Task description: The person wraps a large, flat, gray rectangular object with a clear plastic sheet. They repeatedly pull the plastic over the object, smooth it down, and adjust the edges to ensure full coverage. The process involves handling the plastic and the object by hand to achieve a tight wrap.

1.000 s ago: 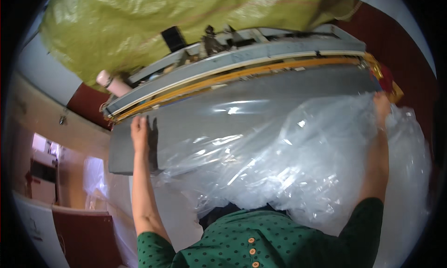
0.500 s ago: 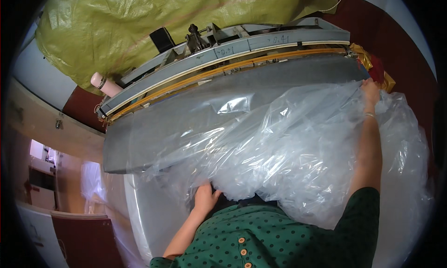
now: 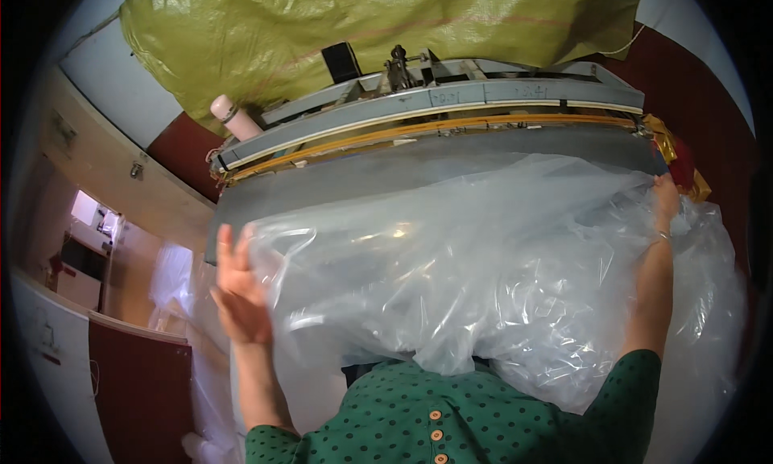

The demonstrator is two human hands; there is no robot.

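Note:
A large sheet of clear plastic film [image 3: 451, 263], crinkled and glossy, spreads over the grey work surface [image 3: 322, 190] in front of me. At its far right corner, my right hand [image 3: 665, 196] is closed on the film's edge. My left hand [image 3: 243, 291] is raised by the film's left edge, fingers stretched and apart. It appears to hold nothing; whether its fingertips touch the film I cannot tell. The film bunches in loose folds near my waist and hangs down on the right.
Behind the surface runs a long grey metal frame [image 3: 467, 93] with an orange strip [image 3: 435, 128]. A pink bottle [image 3: 233, 118] and a black box-like piece [image 3: 341, 61] stand by it. A yellow-green woven sheet [image 3: 386, 21] covers the back. Gold and red cloth [image 3: 680, 158] hangs at the right end.
My left hand has moved up and left from near my waist, and its fingers have opened. The film now spreads farther left and lies smoother. My right hand still grips the right corner.

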